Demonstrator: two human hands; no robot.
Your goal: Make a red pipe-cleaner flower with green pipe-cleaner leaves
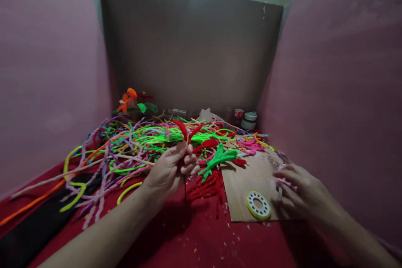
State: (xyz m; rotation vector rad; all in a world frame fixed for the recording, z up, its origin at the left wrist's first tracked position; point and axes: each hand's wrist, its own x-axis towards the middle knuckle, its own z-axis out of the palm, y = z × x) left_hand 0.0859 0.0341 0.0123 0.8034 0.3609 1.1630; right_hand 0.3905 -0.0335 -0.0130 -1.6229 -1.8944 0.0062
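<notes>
My left hand (172,167) is closed in a pinch round the base of a red pipe-cleaner flower (180,127). Its fuzzy red petals spread upward from my fingertips, and a thin dark stem (185,190) hangs below the hand. Over the right part of a wooden board (240,180), my right hand (301,188) has its fingers curled round a small pinkish thing, too blurred to name. A roll of tape (258,205) with a white, holed core and a yellow rim lies on the board, left of my right hand. Green pipe-cleaner leaves (220,157) rest beside the board's left edge.
A wide heap of coloured pipe cleaners (150,136) covers the red cloth (201,238). Red pieces (209,188) lie left of the board. Orange flowers (127,99) and a white lidded container (249,120) stand at the back. Pink walls (339,92) close in both sides.
</notes>
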